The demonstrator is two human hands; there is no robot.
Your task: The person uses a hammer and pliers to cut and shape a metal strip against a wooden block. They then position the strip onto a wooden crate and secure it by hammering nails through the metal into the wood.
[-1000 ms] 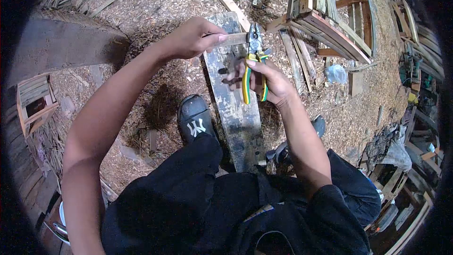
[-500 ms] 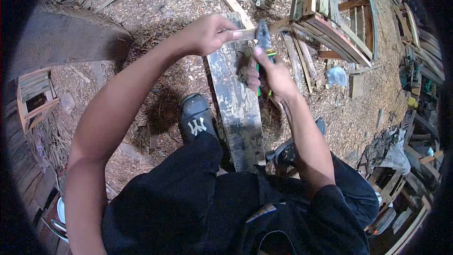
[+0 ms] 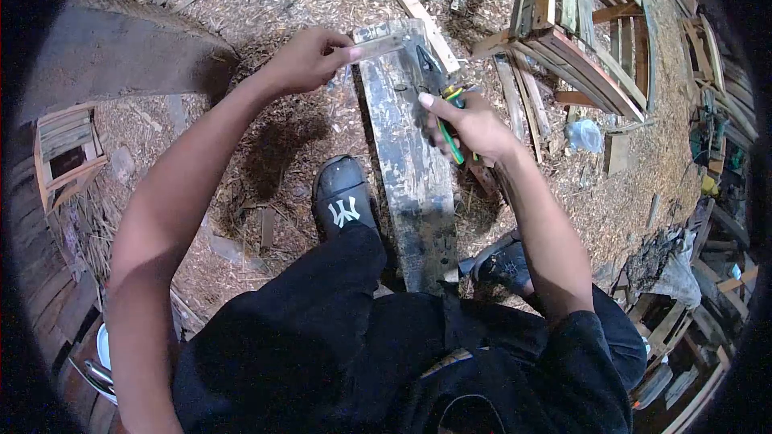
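Pliers (image 3: 429,66) drawn off strip (image 3: 378,47), inside right grip (image 3: 474,126)

Plier handles (image 3: 456,149) green and yellow; plank (image 3: 414,177) dark, blotched pale; trousers (image 3: 281,313) black; shoe (image 3: 341,185) dark, white lettering (image 3: 344,210).

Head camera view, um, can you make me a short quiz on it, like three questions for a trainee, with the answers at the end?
1. Which tool is in the right hand?
A) claw hammer
B) pliers
C) handsaw

2. True or false: the left hand pinches a thin flat strip by one end.

3. Fill in the blank: the left shoe, beside the long worn plank, carries a marking coloured ____.

Key: 1. B; 2. true; 3. white.
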